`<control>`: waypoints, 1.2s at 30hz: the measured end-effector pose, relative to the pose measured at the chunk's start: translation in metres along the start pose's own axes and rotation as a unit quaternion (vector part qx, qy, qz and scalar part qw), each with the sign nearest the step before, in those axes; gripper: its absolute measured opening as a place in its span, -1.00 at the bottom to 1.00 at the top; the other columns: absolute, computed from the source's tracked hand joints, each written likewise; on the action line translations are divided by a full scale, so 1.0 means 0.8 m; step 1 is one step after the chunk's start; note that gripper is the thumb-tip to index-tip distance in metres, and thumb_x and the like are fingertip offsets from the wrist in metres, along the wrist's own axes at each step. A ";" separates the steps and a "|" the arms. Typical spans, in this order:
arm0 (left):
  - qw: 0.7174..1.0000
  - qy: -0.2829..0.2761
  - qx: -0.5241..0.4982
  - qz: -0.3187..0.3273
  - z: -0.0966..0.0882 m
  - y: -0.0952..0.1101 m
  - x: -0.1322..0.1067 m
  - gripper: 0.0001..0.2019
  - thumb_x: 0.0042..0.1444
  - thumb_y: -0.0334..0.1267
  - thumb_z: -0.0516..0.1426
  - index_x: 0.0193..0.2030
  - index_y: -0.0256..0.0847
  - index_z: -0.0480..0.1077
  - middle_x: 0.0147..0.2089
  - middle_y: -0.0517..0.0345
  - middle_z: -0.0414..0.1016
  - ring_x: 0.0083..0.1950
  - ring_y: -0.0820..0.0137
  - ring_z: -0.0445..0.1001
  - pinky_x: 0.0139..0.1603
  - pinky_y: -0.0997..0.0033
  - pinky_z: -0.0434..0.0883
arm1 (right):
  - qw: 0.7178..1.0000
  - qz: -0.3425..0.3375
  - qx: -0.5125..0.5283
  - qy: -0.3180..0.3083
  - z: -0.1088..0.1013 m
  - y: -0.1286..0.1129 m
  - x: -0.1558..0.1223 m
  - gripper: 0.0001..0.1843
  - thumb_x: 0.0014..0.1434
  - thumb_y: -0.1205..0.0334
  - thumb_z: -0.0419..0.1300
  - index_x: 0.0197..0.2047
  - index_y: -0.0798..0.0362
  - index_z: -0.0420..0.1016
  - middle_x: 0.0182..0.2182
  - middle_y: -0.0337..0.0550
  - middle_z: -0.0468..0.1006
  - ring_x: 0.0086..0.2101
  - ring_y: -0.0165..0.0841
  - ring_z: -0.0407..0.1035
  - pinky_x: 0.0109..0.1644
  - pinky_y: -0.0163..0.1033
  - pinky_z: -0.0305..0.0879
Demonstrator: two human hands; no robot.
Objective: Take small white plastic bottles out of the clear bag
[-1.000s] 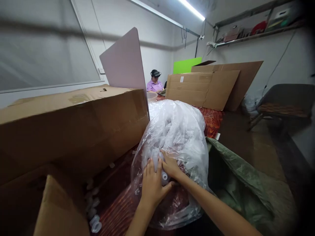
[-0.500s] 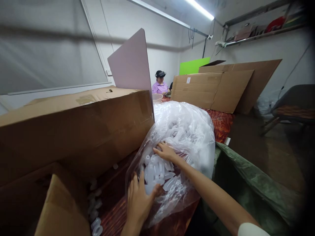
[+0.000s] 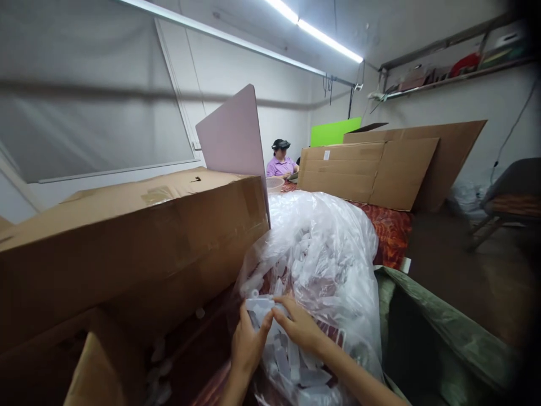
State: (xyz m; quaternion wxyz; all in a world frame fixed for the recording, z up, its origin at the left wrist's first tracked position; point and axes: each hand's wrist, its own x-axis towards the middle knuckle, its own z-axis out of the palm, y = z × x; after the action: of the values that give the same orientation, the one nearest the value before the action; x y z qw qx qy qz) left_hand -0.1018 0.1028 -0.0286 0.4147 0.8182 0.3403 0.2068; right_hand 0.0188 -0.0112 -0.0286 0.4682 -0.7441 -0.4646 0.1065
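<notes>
While both hands are working at the near side of the big clear plastic bag (image 3: 321, 265) full of small white plastic tubes, the left hand (image 3: 247, 347) and right hand (image 3: 302, 330) are pinching its film between curled fingertips. Gripping film alone, not the tubes beneath, looks wisest. Just left of it, the long brown cardboard box (image 3: 127, 242) is crowding the bag; on the right, a green sack (image 3: 443, 332) is lying.

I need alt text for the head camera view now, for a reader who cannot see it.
Two bare hands, left hand and right hand, grip the near side of a big clear plastic bag of small white plastic tubes on a red patterned table. A large brown cardboard box lies to its left; a person in purple sits far behind.
</notes>
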 end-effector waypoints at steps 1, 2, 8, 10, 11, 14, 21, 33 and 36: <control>0.999 -0.010 -0.029 0.019 0.006 0.003 0.011 -0.26 0.12 0.27 -0.03 0.26 -0.28 0.12 0.04 -0.19 0.51 0.05 0.02 0.49 0.01 0.15 0.37 | 1.000 0.012 0.001 0.020 0.001 0.001 0.001 -0.44 0.33 -0.08 -0.09 0.14 0.17 0.35 0.06 0.06 0.47 0.07 -0.17 0.36 0.19 -0.06 0.25; 0.997 -0.024 -0.057 0.041 0.011 0.006 0.021 -0.27 0.12 0.27 -0.01 0.23 -0.27 0.16 0.00 -0.16 0.53 0.02 0.04 0.51 0.00 0.18 0.39 | 0.999 0.023 0.002 0.040 0.000 0.002 0.003 -0.41 0.33 -0.09 -0.11 0.16 0.20 0.32 0.08 0.09 0.45 0.09 -0.16 0.33 0.21 -0.05 0.23; 0.988 0.040 -0.108 0.101 0.018 0.013 0.055 -0.29 0.13 0.24 0.00 0.20 -0.33 0.27 0.22 -0.19 0.37 0.27 0.11 0.31 0.26 0.19 0.24 | 0.993 0.061 -0.030 0.093 -0.034 0.014 0.003 -0.28 0.30 -0.18 -0.09 0.27 0.23 0.20 0.22 0.16 0.29 0.23 -0.08 0.16 0.31 0.07 0.07; 0.984 0.104 -0.106 0.099 0.009 0.008 0.050 -0.36 0.17 0.20 -0.04 0.13 -0.34 0.34 0.18 -0.21 0.38 0.25 0.09 0.31 0.29 0.13 0.21 | 0.994 0.058 -0.047 0.080 -0.044 0.020 -0.001 -0.29 0.29 -0.19 -0.05 0.28 0.19 0.19 0.23 0.14 0.28 0.23 -0.07 0.15 0.32 0.09 0.05; 0.980 0.134 -0.103 0.100 0.003 0.006 0.045 -0.40 0.20 0.17 -0.08 0.07 -0.33 0.37 0.13 -0.20 0.40 0.21 0.10 0.33 0.28 0.12 0.21 | 0.995 0.052 -0.056 0.069 -0.045 0.023 0.000 -0.32 0.29 -0.17 -0.04 0.27 0.17 0.20 0.23 0.11 0.30 0.22 -0.08 0.17 0.31 0.09 0.06; 0.969 0.199 -0.090 0.119 -0.016 0.005 0.017 -0.48 0.27 0.07 -0.18 -0.04 -0.29 0.41 0.03 -0.16 0.43 0.13 0.16 0.36 0.25 0.13 0.24 | 0.996 0.019 -0.084 0.021 -0.038 0.028 0.024 -0.48 0.31 -0.04 0.00 0.19 0.11 0.30 0.16 0.04 0.38 0.17 -0.17 0.24 0.29 -0.01 0.13; 0.979 0.029 0.153 0.133 -0.032 0.020 -0.069 -0.49 0.22 0.05 -0.02 0.17 -0.20 0.37 0.19 -0.11 0.38 0.23 0.10 0.30 0.27 0.07 0.25 | 0.981 -0.028 -0.183 -0.057 -0.011 0.022 0.142 -0.65 0.29 0.08 0.18 0.05 0.10 0.42 0.10 0.00 0.39 0.15 -0.11 0.22 0.26 0.18 0.08; 0.973 -0.045 0.225 0.023 -0.026 -0.011 -0.093 -0.09 0.01 0.22 0.14 0.42 -0.16 -0.02 0.47 -0.05 -0.11 0.46 0.01 -0.09 0.44 -0.05 -0.06 | 0.961 -0.130 -0.201 -0.138 -0.037 0.014 0.094 -0.57 0.24 -0.13 0.08 -0.06 -0.02 0.54 -0.02 -0.07 0.52 0.06 -0.12 0.31 0.23 0.01 0.16; 0.981 -0.031 0.190 0.025 -0.028 -0.010 -0.096 -0.09 -0.01 0.19 0.18 0.42 -0.14 0.00 0.48 -0.04 -0.13 0.45 -0.01 -0.07 0.43 -0.04 -0.01 | 0.974 -0.084 -0.193 -0.080 -0.054 0.028 0.057 -0.38 0.27 -0.21 -0.03 0.16 0.08 0.38 0.16 0.05 0.37 0.20 -0.08 0.17 0.32 0.09 0.04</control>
State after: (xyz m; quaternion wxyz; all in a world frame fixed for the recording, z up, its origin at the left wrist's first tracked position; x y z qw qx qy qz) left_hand -0.1715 0.0626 -0.0268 0.2568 0.8963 0.3400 0.1230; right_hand 0.0825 -0.0041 -0.0110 0.2850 -0.7678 -0.5728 0.0343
